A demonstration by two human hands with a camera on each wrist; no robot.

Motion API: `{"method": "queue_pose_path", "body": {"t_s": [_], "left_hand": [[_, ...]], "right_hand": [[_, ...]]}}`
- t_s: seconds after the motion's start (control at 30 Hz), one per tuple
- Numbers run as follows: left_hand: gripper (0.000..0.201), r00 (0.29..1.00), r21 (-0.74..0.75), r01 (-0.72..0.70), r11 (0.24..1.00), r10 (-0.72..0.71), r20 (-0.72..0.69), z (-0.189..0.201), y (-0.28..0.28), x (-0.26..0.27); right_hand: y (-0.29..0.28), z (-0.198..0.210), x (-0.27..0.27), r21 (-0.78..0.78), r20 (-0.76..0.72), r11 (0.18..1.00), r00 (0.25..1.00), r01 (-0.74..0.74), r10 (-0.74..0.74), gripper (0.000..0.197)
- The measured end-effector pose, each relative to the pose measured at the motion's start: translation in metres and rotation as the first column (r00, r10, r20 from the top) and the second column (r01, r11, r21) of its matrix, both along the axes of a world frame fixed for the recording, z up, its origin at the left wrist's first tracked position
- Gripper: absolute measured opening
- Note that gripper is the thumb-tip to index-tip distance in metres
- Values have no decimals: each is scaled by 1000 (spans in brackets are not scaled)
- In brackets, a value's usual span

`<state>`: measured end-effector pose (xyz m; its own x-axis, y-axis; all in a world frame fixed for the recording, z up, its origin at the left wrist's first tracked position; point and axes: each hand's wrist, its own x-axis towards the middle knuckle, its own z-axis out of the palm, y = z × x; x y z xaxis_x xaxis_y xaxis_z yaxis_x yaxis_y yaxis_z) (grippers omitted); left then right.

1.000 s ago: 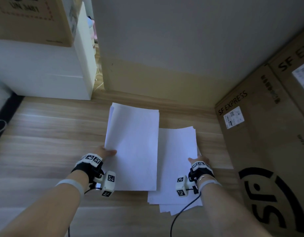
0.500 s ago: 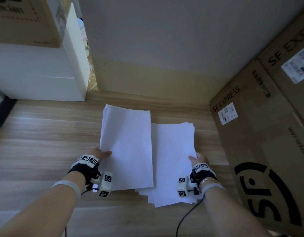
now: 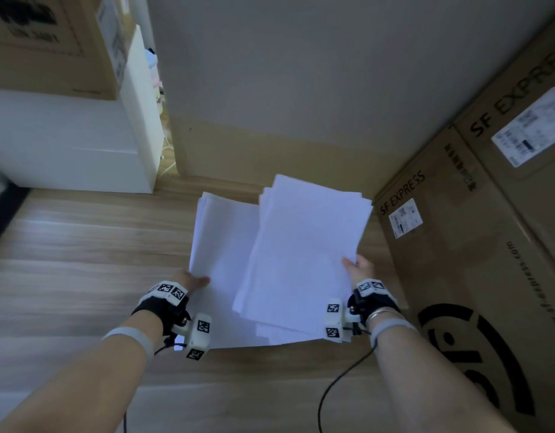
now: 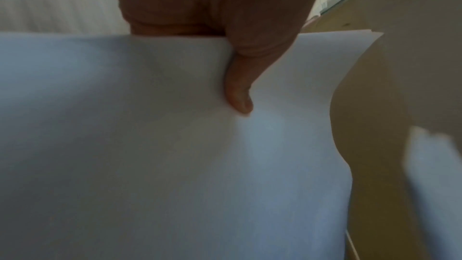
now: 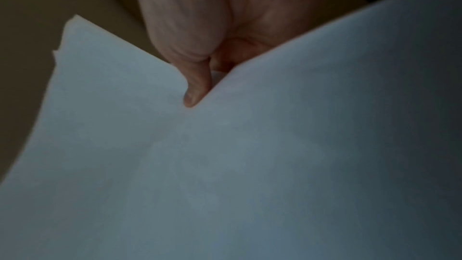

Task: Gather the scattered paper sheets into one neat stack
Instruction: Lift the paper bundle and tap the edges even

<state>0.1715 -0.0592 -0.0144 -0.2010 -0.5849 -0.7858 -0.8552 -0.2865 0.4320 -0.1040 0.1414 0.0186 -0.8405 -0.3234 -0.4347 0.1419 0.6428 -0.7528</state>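
Note:
Two bundles of white paper sheets are held above the wooden floor [image 3: 82, 260]. My left hand [image 3: 192, 281] pinches the left bundle [image 3: 223, 245] at its left edge, thumb on top [image 4: 238, 96] and fingers hidden beneath. My right hand [image 3: 357, 270] pinches the right bundle [image 3: 307, 254] at its right edge, thumb on top [image 5: 193, 94]. The right bundle lies tilted over the left one and covers its right part. Its sheets are fanned unevenly at the near and far ends.
Large SF Express cardboard boxes [image 3: 473, 260] stand close on the right. A white cabinet [image 3: 67, 145] with a cardboard box [image 3: 51, 42] on top stands at the back left. A wall [image 3: 301, 73] closes the back. A cable [image 3: 338, 385] trails from my right wrist.
My right hand has lifted its bundle off the floor and swung it left over the left bundle, which earlier overlapped it. The left bundle has shifted slightly right.

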Motion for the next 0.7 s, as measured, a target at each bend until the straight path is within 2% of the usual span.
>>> {"method": "queue_pose_path", "body": {"t_s": [0.2,0.27,0.37,0.4,0.43,0.47,0.5,0.53,0.6,0.7], "left_hand": [[44,995,5,95,995,-95,-42,19,10,-24],[41,993,29,105,994,-103,-63,24,10,-23],[41,987,44,39,998,-31,-160,27,4,-20],[51,957,149,-56,987,96,-275,26,2,-21],[65,887,263,-126,956,227,-402,29,1,-23],[80,813,338,-200,919,349,-467,30,-1,-25],[84,757,358,-208,910,381,-531,33,-4,-28],[75,727,294,-204,934,345,-594,47,-3,-31],[50,726,71,-202,977,198,-659,67,-4,-39],[38,703,-140,-276,951,100,-704,86,-7,-49]], "right_hand": [[-47,-25,48,-61,106,994,990,-88,94,43],[-55,-22,57,-94,188,992,977,-80,96,54],[-61,-12,62,-74,182,990,974,-121,133,45],[-62,-8,61,-82,143,991,983,-107,118,41],[-64,0,61,-105,106,992,991,-76,87,38],[-65,8,61,-138,71,989,996,-45,55,36],[-66,15,61,-174,35,984,999,-31,37,35],[-67,23,59,-214,6,976,999,-34,36,35],[-70,40,58,-285,-24,957,998,-62,57,35],[-76,65,59,-402,26,914,997,-51,67,27]]}}
